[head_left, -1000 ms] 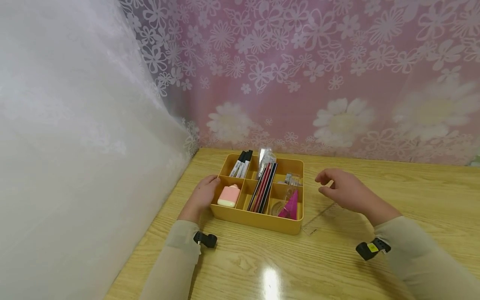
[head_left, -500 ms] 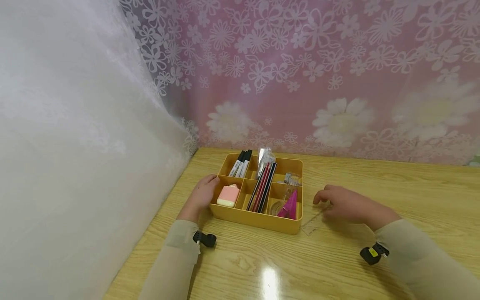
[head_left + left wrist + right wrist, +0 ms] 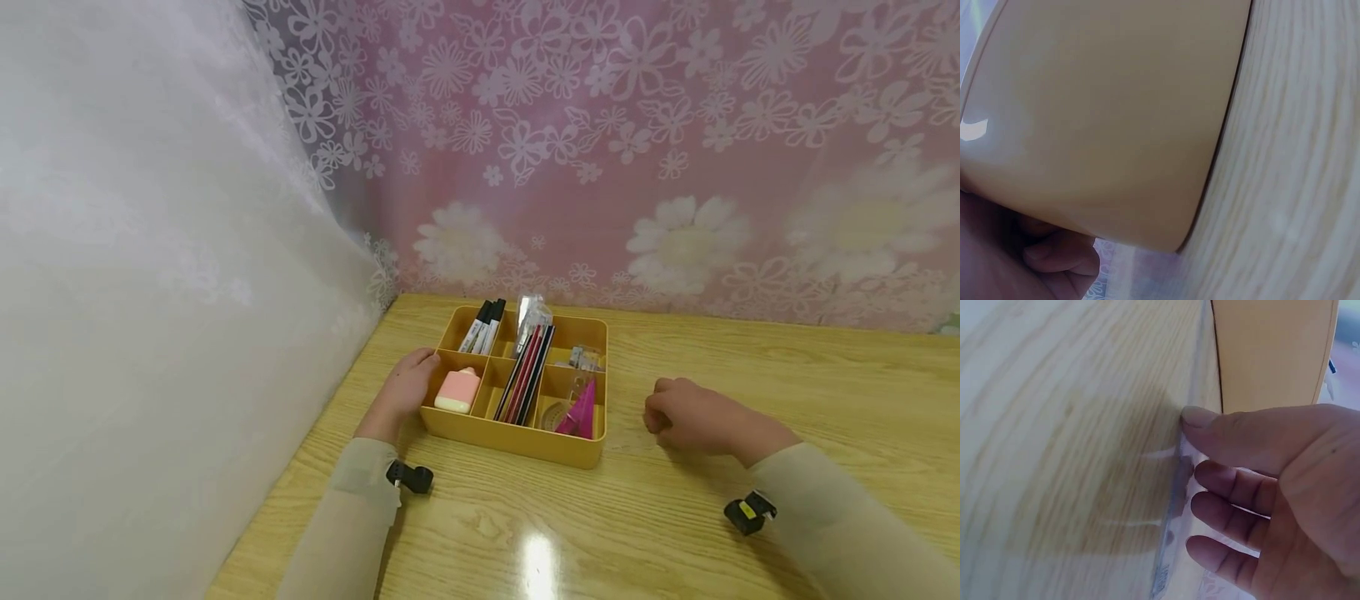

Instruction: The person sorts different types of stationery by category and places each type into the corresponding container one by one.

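A yellow divided desk organizer [image 3: 517, 442] stands on the wooden table. My left hand [image 3: 405, 387] grips its left side, thumb at the rim; in the left wrist view, curled fingers [image 3: 1063, 259] show by the yellow wall [image 3: 1110, 112]. To the organizer's right, my right hand [image 3: 693, 418] pinches a clear ruler. The right wrist view shows this ruler [image 3: 1174, 506] tipped on its long edge, the thumb on its near side and the fingers behind. In the head view the ruler is barely visible.
Compartments hold black-capped markers [image 3: 483, 327], a pink-and-cream bottle [image 3: 457, 390], several pencils [image 3: 525, 375], a magenta set square [image 3: 579, 412], a clear protractor [image 3: 555, 415] and small clear items [image 3: 585, 358]. White sheeting [image 3: 187, 250] hangs at left, a floral curtain [image 3: 562, 192] behind.
My right hand has come down onto the ruler, closed its fingers on it and tipped it up from lying flat. My left hand and the organizer stay in place.
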